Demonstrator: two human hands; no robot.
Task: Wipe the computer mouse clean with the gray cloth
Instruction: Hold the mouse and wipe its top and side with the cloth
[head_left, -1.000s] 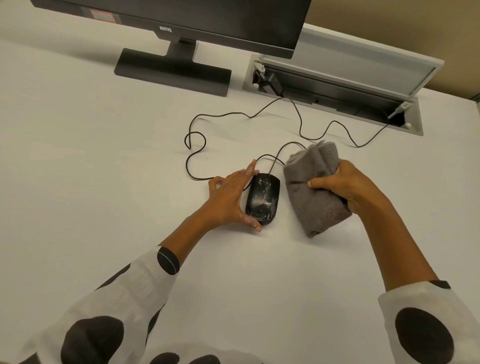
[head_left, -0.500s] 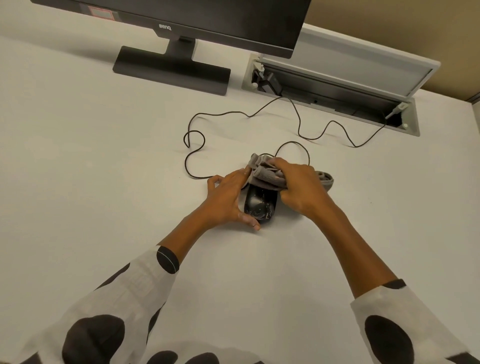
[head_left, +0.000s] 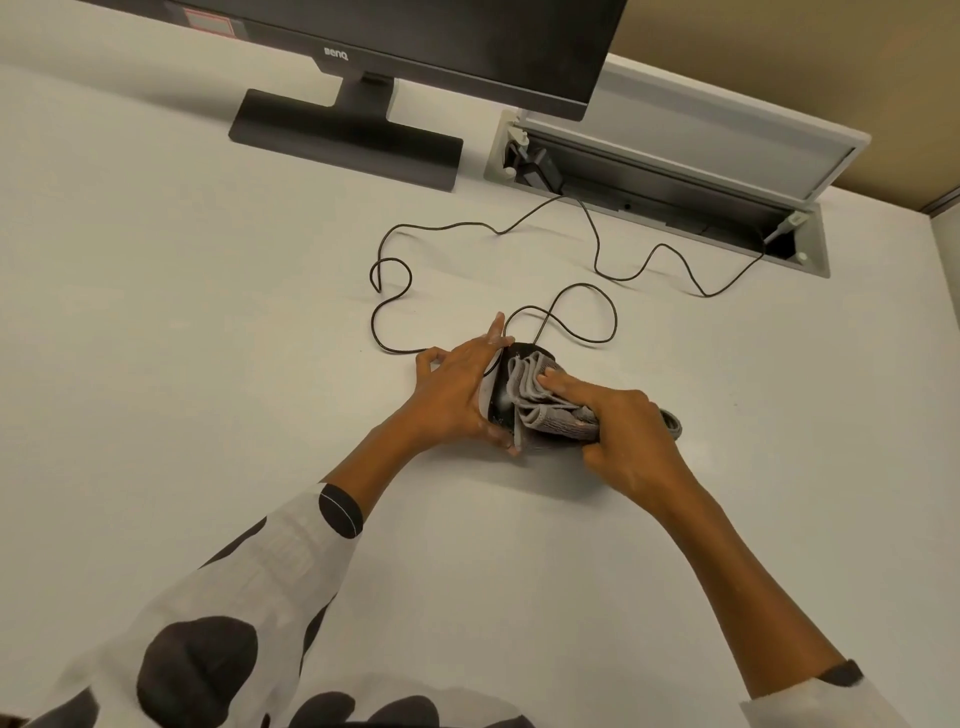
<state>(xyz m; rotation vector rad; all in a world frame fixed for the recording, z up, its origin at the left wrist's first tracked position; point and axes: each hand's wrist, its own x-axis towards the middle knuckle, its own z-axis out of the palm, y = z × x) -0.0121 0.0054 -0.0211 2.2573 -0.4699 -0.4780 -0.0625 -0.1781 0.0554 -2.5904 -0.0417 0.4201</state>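
Note:
A black wired computer mouse (head_left: 502, 405) lies on the white desk (head_left: 208, 364), mostly covered. My left hand (head_left: 457, 389) grips its left side, thumb at the near end and fingers along the far edge. The bunched gray cloth (head_left: 540, 410) rests on top of the mouse and spills off to the right. My right hand (head_left: 618, 431) presses the cloth down onto the mouse, with the index finger stretched over the folds. Only a dark strip of the mouse shows between my two hands.
The mouse cable (head_left: 597, 291) loops across the desk to an open cable box (head_left: 660, 187) at the back right. A black monitor on its stand (head_left: 348, 140) is at the back. White polka-dot sleeves fill the near edge.
My right hand carried the cloth from beside the mouse onto it, then drew it back toward the near end. My left hand stayed holding the mouse.

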